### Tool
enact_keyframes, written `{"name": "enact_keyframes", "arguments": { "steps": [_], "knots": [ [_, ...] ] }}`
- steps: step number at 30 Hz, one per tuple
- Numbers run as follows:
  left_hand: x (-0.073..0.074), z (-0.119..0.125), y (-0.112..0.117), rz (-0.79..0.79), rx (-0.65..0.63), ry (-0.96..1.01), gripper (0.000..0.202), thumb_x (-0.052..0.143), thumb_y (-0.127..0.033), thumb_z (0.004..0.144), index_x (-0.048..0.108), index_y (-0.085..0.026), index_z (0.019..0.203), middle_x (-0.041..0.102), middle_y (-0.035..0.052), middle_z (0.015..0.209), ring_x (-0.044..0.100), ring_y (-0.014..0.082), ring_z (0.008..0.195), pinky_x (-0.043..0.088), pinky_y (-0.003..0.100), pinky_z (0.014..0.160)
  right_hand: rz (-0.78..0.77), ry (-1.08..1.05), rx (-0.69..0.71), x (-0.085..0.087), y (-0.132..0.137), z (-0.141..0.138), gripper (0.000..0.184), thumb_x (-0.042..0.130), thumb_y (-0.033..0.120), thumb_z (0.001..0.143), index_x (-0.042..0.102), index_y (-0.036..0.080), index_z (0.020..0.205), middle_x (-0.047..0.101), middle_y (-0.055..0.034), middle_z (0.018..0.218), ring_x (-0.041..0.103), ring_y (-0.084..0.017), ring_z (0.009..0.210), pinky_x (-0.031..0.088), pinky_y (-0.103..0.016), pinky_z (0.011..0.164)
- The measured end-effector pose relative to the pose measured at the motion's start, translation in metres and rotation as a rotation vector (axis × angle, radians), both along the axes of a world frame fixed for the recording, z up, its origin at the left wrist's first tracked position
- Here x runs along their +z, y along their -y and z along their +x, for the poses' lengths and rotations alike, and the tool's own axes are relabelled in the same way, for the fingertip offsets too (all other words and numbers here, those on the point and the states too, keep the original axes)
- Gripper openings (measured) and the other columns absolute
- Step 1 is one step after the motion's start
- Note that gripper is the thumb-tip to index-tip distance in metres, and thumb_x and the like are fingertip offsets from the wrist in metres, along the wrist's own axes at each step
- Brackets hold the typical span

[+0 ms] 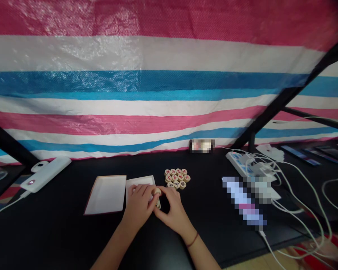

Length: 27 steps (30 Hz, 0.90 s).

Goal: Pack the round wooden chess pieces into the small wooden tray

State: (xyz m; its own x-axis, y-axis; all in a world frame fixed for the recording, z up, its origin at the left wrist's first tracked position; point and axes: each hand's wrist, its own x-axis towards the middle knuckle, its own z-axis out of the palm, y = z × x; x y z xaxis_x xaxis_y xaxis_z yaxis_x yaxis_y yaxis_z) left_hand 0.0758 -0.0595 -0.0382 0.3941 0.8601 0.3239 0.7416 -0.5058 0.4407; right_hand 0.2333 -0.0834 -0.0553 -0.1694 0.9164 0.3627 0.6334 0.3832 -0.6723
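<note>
Both the left hand point(138, 205) and right hand point(172, 213) pinched one wooden disc point(157, 191) with their fingers; the disc pile point(177, 177) lay at one o'clock.

Even daylight, glare on striped tarp point(101, 52), edges bowed, patches pixelated

My head camera looks forward and down at the tabletop point(59, 232), close, facing the striped tarp point(157, 82) behind it.
</note>
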Motion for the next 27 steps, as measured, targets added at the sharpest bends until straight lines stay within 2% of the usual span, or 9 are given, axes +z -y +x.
{"name": "enact_keyframes", "arguments": {
  "steps": [4,8,10,12,15,17,22,25,27],
  "knots": [
    [0.003,-0.001,0.003,0.031,-0.045,0.123,0.017,0.045,-0.028,0.095,0.06,-0.021,0.098,0.071,0.0044,0.095,0.064,0.0221,0.091,0.038,0.045,0.093,0.152,-0.019,-0.022,-0.004,-0.001,0.0,0.021,0.06,0.024,0.084,0.06,0.022,0.105,0.067,-0.0047,0.095,0.059,-0.022,0.092,0.044,-0.037,0.084],
    [-0.002,-0.003,0.005,0.087,-0.056,0.279,0.017,0.047,-0.03,0.094,0.06,-0.021,0.1,0.071,0.0058,0.099,0.065,0.0223,0.095,0.046,0.042,0.091,0.256,-0.016,-0.119,-0.006,-0.002,0.006,0.016,0.059,0.028,0.086,0.063,0.022,0.101,0.069,-0.0056,0.091,0.061,-0.022,0.09,0.045,-0.037,0.083],
    [-0.005,-0.006,0.005,0.112,-0.011,0.355,0.019,0.048,-0.031,0.093,0.061,-0.021,0.103,0.071,0.0069,0.101,0.065,0.0223,0.096,0.05,0.04,0.087,0.293,-0.058,-0.342,-0.009,-0.004,0.018,0.017,0.056,0.032,0.087,0.064,0.02,0.096,0.069,-0.0076,0.09,0.061,-0.023,0.087,0.045,-0.038,0.082],
    [-0.006,-0.01,0.005,0.115,0.041,0.394,0.022,0.048,-0.031,0.093,0.061,-0.02,0.108,0.07,0.0075,0.1,0.066,0.0217,0.094,0.052,0.038,0.085,0.269,-0.101,-0.636,-0.013,-0.005,0.036,0.026,0.054,0.04,0.087,0.065,0.018,0.093,0.068,-0.01,0.087,0.061,-0.025,0.083,0.045,-0.039,0.079],
    [-0.007,-0.015,0.002,0.064,0.047,0.399,0.026,0.043,-0.028,0.096,0.06,-0.021,0.114,0.069,0.0081,0.103,0.065,0.0207,0.096,0.052,0.036,0.086,0.072,-0.016,-0.897,-0.022,-0.007,0.061,0.035,0.051,0.048,0.084,0.067,0.017,0.09,0.068,-0.0105,0.081,0.06,-0.028,0.078,0.042,-0.039,0.069],
    [-0.006,-0.017,0.001,0.017,0.033,0.402,0.027,0.042,-0.028,0.097,0.06,-0.022,0.115,0.068,0.0076,0.102,0.065,0.02,0.096,0.052,0.035,0.086,-0.001,0.084,-0.925,-0.029,-0.007,0.07,0.036,0.05,0.049,0.083,0.069,0.019,0.089,0.068,-0.0097,0.079,0.059,-0.029,0.076,0.039,-0.038,0.065],
    [-0.006,-0.015,0.002,-0.04,-0.02,0.372,0.025,0.048,-0.032,0.094,0.06,-0.022,0.115,0.068,0.0052,0.098,0.065,0.0185,0.089,0.053,0.033,0.083,0.033,0.215,-0.868,-0.04,-0.01,0.071,0.039,0.05,0.052,0.083,0.072,0.021,0.094,0.067,-0.0108,0.085,0.056,-0.029,0.079,0.036,-0.038,0.066],
    [-0.009,-0.012,0.002,-0.049,-0.057,0.33,0.026,0.049,-0.033,0.095,0.059,-0.024,0.116,0.068,0.0044,0.102,0.065,0.0177,0.088,0.054,0.033,0.084,0.002,0.168,-0.866,-0.034,-0.01,0.069,0.044,0.049,0.054,0.083,0.071,0.02,0.099,0.066,-0.0114,0.084,0.056,-0.03,0.08,0.038,-0.041,0.067],
    [-0.012,-0.011,0.003,-0.043,-0.072,0.307,0.026,0.05,-0.034,0.095,0.06,-0.025,0.117,0.069,0.0045,0.105,0.065,0.0183,0.092,0.054,0.033,0.086,0.036,0.044,-0.824,-0.023,-0.005,0.061,0.043,0.048,0.052,0.085,0.07,0.018,0.098,0.066,-0.0112,0.083,0.057,-0.029,0.08,0.042,-0.042,0.069]
  ]
}}
